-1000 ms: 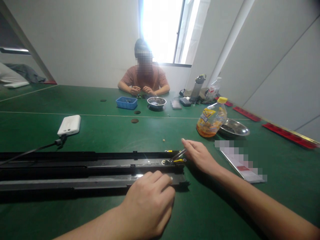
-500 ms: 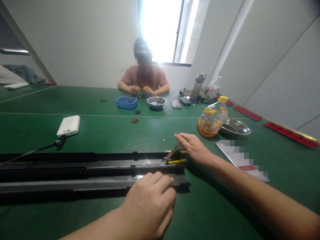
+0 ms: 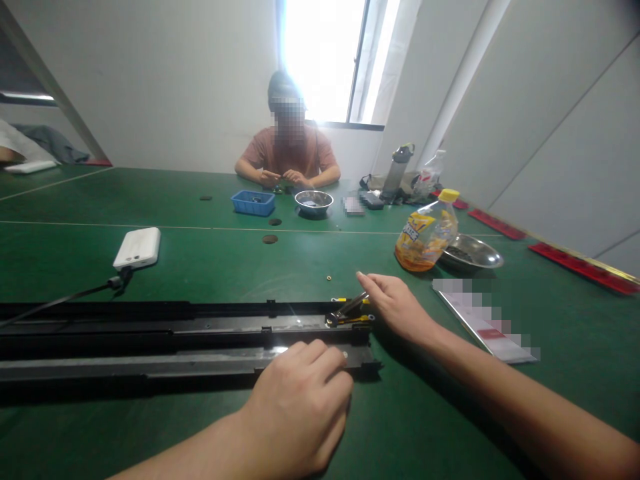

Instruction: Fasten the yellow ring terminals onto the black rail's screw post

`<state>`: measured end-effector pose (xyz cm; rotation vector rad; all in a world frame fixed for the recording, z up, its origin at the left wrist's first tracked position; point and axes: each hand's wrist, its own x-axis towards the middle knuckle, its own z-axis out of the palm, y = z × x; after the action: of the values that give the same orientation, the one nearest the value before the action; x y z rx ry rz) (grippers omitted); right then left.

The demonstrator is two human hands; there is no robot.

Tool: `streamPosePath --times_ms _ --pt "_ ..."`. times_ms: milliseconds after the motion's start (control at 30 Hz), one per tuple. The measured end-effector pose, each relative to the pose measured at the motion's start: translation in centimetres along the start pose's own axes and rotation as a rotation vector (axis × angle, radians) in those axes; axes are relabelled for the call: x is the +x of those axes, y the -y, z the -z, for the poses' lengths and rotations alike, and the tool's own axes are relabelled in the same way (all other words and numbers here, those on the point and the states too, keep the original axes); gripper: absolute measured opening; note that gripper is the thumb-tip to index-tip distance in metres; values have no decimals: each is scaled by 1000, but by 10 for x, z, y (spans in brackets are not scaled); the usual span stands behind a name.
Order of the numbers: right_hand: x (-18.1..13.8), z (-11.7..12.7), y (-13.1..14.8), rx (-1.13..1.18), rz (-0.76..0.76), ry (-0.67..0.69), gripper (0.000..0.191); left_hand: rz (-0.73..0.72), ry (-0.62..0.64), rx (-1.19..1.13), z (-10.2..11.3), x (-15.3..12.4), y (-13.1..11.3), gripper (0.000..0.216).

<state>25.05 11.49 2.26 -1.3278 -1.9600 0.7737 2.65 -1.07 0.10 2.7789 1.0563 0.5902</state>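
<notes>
My right hand (image 3: 400, 308) is closed round the handle of a metal wrench (image 3: 350, 308). The wrench's head rests on a small fastener near the right end of the far black channel rail (image 3: 225, 325). Yellow-sleeved wire terminals (image 3: 357, 319) lie close to that head, partly behind the wrench. My left hand (image 3: 305, 400) is curled over the near black channel rail (image 3: 200, 363), gripping it close to its right end; its fingertips are mostly hidden. A small brass-coloured ring (image 3: 329, 278) lies on the table beyond the rails.
Across the green table (image 3: 210, 267) sits a co-worker (image 3: 287, 150), hands together behind a blue bin (image 3: 253, 203) and steel bowl (image 3: 313, 203). A drink bottle (image 3: 425, 233), another steel bowl (image 3: 475, 253) and a phone-like slab (image 3: 485, 327) are at right. A white power bank (image 3: 137, 247) with a cable lies left.
My right hand has swung the wrench handle slightly right and lower, its head staying on the fastener. My left hand keeps its place on the near rail.
</notes>
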Motion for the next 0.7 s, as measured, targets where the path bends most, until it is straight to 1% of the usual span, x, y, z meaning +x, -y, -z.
streamPosePath --times_ms 100,200,367,467,600,700 --pt "-8 -1 0 -15 -61 -25 57 7 -3 0 0 0 -1 6" --pt "-16 -1 0 -4 -130 -20 57 8 1 2 1 0 -2 6" --pt "-26 3 -2 76 -201 54 60 4 -13 2 1 0 -2 4" --pt "-31 6 -3 85 -211 117 60 3 -17 -3 0 0 -1 5" --pt "-39 11 0 35 -213 166 63 4 -16 -3 1 0 -1 5" --pt "-46 13 2 -6 -288 210 65 6 -11 -9 1 1 -2 5"
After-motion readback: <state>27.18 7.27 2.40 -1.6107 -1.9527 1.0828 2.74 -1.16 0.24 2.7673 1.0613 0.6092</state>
